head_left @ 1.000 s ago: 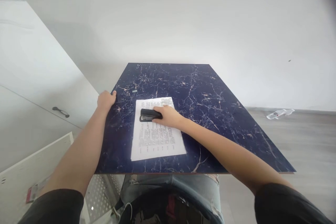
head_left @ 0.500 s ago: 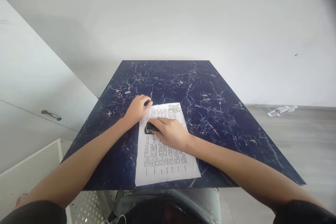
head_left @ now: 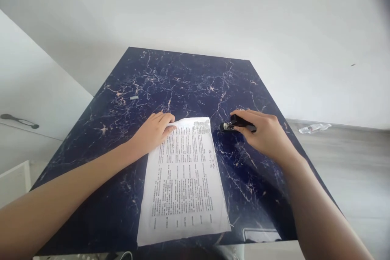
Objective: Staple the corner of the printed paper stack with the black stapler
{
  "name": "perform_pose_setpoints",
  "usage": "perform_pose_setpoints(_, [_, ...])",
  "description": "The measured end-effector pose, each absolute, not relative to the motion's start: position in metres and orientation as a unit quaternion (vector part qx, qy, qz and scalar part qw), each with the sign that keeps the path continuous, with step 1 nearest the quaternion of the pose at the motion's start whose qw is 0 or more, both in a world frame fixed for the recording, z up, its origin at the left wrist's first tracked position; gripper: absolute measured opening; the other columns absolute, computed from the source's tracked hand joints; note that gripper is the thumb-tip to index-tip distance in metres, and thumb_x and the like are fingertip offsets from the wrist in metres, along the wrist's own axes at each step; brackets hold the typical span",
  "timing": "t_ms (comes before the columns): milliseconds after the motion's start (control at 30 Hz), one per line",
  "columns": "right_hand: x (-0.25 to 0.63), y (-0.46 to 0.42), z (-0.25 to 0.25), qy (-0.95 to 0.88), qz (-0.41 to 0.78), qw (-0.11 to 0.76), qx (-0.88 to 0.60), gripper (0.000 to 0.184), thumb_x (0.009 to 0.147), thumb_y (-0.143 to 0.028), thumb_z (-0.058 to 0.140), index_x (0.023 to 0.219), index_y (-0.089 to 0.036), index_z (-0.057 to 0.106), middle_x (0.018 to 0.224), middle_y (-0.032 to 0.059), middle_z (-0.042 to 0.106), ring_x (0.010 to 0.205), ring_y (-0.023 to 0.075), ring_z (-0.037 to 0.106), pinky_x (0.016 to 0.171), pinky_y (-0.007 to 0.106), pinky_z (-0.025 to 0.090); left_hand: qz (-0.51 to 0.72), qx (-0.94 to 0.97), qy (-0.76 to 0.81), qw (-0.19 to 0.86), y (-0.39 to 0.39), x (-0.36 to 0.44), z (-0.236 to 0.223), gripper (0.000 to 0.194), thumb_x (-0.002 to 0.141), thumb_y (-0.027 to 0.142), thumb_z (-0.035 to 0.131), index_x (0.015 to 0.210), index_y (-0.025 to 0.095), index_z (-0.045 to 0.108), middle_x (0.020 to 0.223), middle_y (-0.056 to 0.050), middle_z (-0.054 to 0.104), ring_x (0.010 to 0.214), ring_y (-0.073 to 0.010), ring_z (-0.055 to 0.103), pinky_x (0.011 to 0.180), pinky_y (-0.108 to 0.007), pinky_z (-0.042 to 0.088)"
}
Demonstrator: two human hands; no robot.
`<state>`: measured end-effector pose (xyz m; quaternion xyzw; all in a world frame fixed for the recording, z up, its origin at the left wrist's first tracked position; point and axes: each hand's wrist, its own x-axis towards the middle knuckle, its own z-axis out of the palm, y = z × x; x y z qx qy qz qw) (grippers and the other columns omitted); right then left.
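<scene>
Printed paper (head_left: pixel 183 187) lies on the dark blue marbled tabletop (head_left: pixel 195 85); I cannot tell if it is one sheet or several. My left hand (head_left: pixel 157 130) pinches its far left corner, thumb on top, and the edge there curls up slightly. Right of the paper, my right hand (head_left: pixel 262 132) is closed around a black stapler (head_left: pixel 240 124), whose front end points left toward the paper. Part of the stapler is hidden by my fingers.
A small grey strip, likely staples (head_left: pixel 134 98), lies on the table's left half. A white cabinet with a dark handle (head_left: pixel 20 121) stands at the left. Clear plastic packaging (head_left: pixel 315 128) lies on the floor by the wall at the right.
My left hand went from the table's left edge to the paper's far corner and grips it. My right hand lifted the stapler off the paper and moved it right. The view shifted closer.
</scene>
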<state>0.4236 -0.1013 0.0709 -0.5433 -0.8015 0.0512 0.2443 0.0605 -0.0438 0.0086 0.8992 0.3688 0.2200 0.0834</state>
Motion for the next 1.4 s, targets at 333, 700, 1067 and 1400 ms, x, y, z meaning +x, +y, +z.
perform_pose_setpoints(333, [0.395, -0.102, 0.053, -0.806, 0.148, 0.248, -0.516, 0.036, 0.095, -0.02, 0.067, 0.129, -0.03, 0.073, 0.108, 0.0029, 0.078, 0.091, 0.0212, 0.073, 0.084, 0.039, 0.06, 0.275, 0.867, 0.393, 0.134, -0.047, 0.057, 0.013, 0.011, 0.109, 0.033, 0.053, 0.108, 0.022, 0.057, 0.098, -0.004, 0.071, 0.087, -0.021, 0.067, 0.086, -0.039, 0.053])
perform_pose_setpoints(700, [0.383, -0.103, 0.043, -0.805, 0.106, 0.256, -0.525, 0.038, 0.099, -0.018, 0.061, 0.133, -0.031, 0.071, 0.11, 0.0049, 0.076, 0.099, 0.0245, 0.073, 0.09, 0.044, 0.058, 0.273, 0.859, 0.403, 0.159, -0.047, 0.057, 0.013, 0.017, 0.109, 0.038, 0.052, 0.107, 0.022, 0.06, 0.096, -0.005, 0.071, 0.081, -0.0203, 0.066, 0.082, -0.038, 0.054])
perform_pose_setpoints(1067, [0.381, -0.102, 0.037, -0.813, 0.062, 0.251, -0.521, 0.043, 0.1, -0.016, 0.058, 0.137, -0.033, 0.071, 0.113, 0.0058, 0.077, 0.1, 0.0258, 0.073, 0.091, 0.048, 0.056, 0.277, 0.853, 0.408, 0.17, -0.047, 0.057, 0.012, 0.019, 0.108, 0.039, 0.051, 0.106, 0.024, 0.061, 0.097, -0.004, 0.072, 0.085, -0.0219, 0.069, 0.083, -0.039, 0.053])
perform_pose_setpoints(1400, [0.376, -0.103, 0.035, -0.811, 0.045, 0.236, -0.533, 0.044, 0.099, -0.013, 0.056, 0.136, -0.034, 0.069, 0.113, 0.0046, 0.077, 0.101, 0.0259, 0.073, 0.09, 0.047, 0.054, 0.275, 0.852, 0.411, 0.171, -0.047, 0.059, 0.013, 0.018, 0.108, 0.038, 0.051, 0.106, 0.024, 0.06, 0.096, -0.004, 0.072, 0.083, -0.0209, 0.069, 0.083, -0.038, 0.053])
